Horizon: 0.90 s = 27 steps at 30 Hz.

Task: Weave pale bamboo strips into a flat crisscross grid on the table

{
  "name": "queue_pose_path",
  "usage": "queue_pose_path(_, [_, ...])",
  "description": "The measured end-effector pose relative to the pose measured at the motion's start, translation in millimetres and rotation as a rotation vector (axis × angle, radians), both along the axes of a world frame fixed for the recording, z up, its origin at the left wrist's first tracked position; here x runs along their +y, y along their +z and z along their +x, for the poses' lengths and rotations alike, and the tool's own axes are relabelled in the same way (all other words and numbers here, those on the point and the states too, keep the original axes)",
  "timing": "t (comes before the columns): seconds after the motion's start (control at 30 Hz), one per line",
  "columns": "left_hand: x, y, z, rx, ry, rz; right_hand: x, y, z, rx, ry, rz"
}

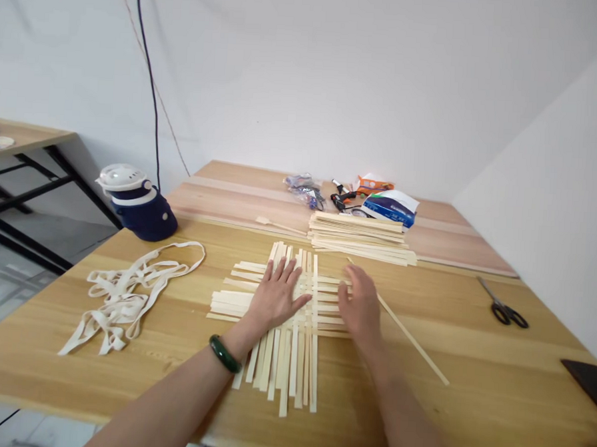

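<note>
My left hand (pixel 277 297) lies flat with fingers spread on a woven mat of pale wooden strips (pixel 298 317). Lengthwise and crosswise strips interlace there, their loose ends sticking out on all sides. At the mat's right edge, my right hand (pixel 361 307) has its fingers curled around a thin loose strip (pixel 412 339). This strip slants from behind the fingertips down to the right; the grip itself is partly hidden. The thumb and index finger of that hand are close to the ends of the crosswise strips.
Behind the mat lies a stack of strips (pixel 360 237), with a blue packet (pixel 389 207), a glue gun (pixel 342 198) and a plastic bag (pixel 305 189) beyond. Scissors (pixel 507 311) lie right. White cloth tape (pixel 140 282) and a blue jug (pixel 142 208) are left.
</note>
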State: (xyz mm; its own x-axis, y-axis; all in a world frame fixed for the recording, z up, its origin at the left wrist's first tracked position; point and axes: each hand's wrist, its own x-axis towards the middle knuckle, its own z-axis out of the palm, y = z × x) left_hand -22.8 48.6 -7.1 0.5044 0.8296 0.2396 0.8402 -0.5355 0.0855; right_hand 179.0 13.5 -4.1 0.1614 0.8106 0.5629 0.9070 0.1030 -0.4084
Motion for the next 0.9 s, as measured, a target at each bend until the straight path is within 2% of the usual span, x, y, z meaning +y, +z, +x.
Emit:
queue_pose_path(0.13, [-0.3,-3.5,0.5,-0.009,0.006,0.007,-17.3,0.3,40.0,-0.178,-0.265,-0.170])
queue_pose_path(0.23, [-0.8,-5.4,0.8,-0.018,0.001,0.008,-31.0,-9.7,49.5,-0.244,-0.406,-0.373])
queue_pose_path(0.3, [-0.2,-5.8,0.6,-0.029,-0.005,-0.011,-35.7,-15.2,47.7,-0.255,-0.421,-0.450])
queue_pose_path(0.43, [5.1,-2.9,-2.8,-0.106,-0.014,-0.098,-36.6,-16.6,42.4,-0.260,-0.413,-0.445])
queue_pose_path(0.53, [9.7,4.9,-9.3,-0.197,-0.013,-0.178,-35.8,-14.8,43.4,-0.256,-0.405,-0.454])
queue_pose_path(0.63, [10.7,16.0,-16.1,-0.247,-0.022,-0.162,-36.1,-14.4,45.3,-0.258,-0.406,-0.463])
queue_pose_path(0.77, [5.8,24.4,-17.1,-0.165,-0.042,-0.112,-36.6,-15.3,45.4,-0.273,-0.401,-0.440])
queue_pose_path(0.9, [-2.0,15.8,-10.9,-0.059,-0.022,-0.108,-35.9,-19.3,45.9,-0.272,-0.402,-0.421])
